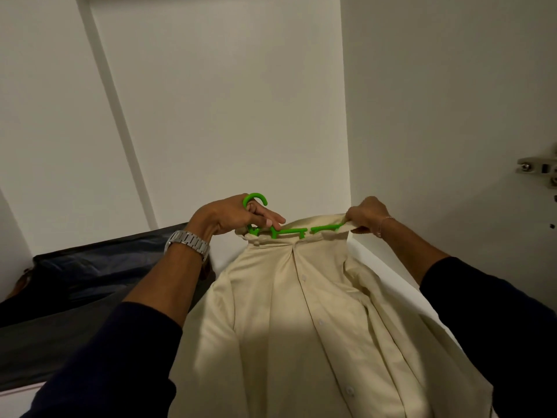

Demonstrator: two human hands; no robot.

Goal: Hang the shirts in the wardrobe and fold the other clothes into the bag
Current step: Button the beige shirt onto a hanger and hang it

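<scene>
At the far left, a dark bag (90, 273) of smooth, slightly glossy fabric lies on a white shelf (18, 399), with a brown edge showing at its left end. Just right of it, the left hand (232, 217) reaches forward out of a navy sleeve (114, 357), a brushed-metal link watch (187, 244) on the wrist. Its fingers are curled round the neck of a bright green plastic hanger (289, 232), just under the rounded hook, which stands up above the knuckles. The hanger's flat bar runs rightward inside the collar of a cream button-up shirt (286, 327).

The shirt hangs between the two hands and drops toward the camera, its soft matte cloth falling in long folds, the placket buttoned with small pale buttons.

At the right end of the collar, the right hand (366, 215) pinches the cream fabric between thumb and curled fingers, a thin bracelet (384, 226) on its wrist.

Behind everything stand the flat white wardrobe panels (229, 101), and a metal hinge (539, 170) sits on the panel at far right.
</scene>
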